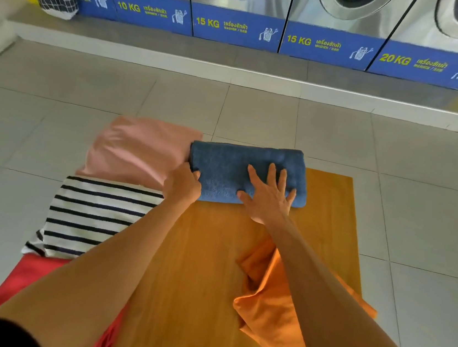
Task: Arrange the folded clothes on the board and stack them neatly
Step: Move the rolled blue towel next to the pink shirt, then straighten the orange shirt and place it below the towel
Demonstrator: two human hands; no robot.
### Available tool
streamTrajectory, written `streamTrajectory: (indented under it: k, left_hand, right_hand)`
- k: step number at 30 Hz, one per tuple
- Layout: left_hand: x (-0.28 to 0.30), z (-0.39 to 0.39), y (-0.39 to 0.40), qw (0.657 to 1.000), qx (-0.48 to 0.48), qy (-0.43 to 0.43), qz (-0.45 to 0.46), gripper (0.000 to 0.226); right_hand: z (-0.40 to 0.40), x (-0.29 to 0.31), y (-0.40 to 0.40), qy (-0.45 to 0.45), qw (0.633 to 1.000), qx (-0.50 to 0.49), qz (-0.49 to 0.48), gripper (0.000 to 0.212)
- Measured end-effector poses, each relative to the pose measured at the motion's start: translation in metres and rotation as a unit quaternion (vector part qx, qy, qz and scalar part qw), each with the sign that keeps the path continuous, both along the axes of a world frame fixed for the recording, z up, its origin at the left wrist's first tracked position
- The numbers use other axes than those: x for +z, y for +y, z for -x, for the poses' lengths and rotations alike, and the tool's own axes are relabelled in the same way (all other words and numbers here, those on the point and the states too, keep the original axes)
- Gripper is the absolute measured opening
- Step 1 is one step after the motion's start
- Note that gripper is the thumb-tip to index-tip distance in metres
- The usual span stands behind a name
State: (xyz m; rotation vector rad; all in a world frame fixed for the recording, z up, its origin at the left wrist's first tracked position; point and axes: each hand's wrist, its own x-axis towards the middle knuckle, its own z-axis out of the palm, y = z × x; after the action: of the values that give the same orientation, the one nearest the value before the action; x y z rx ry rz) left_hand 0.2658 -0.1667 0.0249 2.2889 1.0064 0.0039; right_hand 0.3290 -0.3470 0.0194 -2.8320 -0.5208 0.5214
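Lying folded on board (206,257), blue towel (231,168).

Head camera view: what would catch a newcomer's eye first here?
Both hands on a folded blue towel at the far end of the wooden board: the left hand grips its left edge, the right hand lies flat on top. Beyond stands a row of washing machines with blue panels.

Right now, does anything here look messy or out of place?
Yes: the orange cloth lies crumpled and unfolded on the wooden board, hanging over its right edge, while the blue towel is neatly folded.
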Motion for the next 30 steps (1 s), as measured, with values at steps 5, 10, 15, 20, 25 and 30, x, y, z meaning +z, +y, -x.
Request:
streamTrajectory:
  k: [5,10,15,20,25,30]
  left_hand:
    - [-0.004,-0.006,-0.003,0.998,0.055,-0.019,0.01,0.026]
    - [-0.003,0.008,-0.021,0.994,0.051,-0.081,0.043,0.039]
    - [-0.011,0.05,-0.064,0.995,0.009,-0.101,0.014,0.079]
    - [-0.006,0.084,-0.105,0.995,-0.027,-0.043,0.081,0.072]
    - [0.001,0.096,-0.128,0.985,-0.151,-0.01,0.084,0.049]
    - [-0.001,0.099,-0.152,0.966,-0.207,0.044,0.146,0.066]
  right_hand:
    - [-0.002,-0.001,0.009,0.001,1.0,-0.019,0.002,0.074]
    - [0.002,-0.001,0.012,-0.001,1.0,-0.025,0.01,0.074]
    - [0.001,0.008,0.025,0.016,0.998,-0.04,0.035,0.075]
    - [0.004,0.018,0.027,0.019,0.998,-0.04,0.041,0.072]
    - [0.001,0.038,-0.006,0.087,0.995,-0.012,-0.041,0.058]
    - [0.055,0.051,-0.084,0.059,0.98,-0.129,-0.137,0.047]
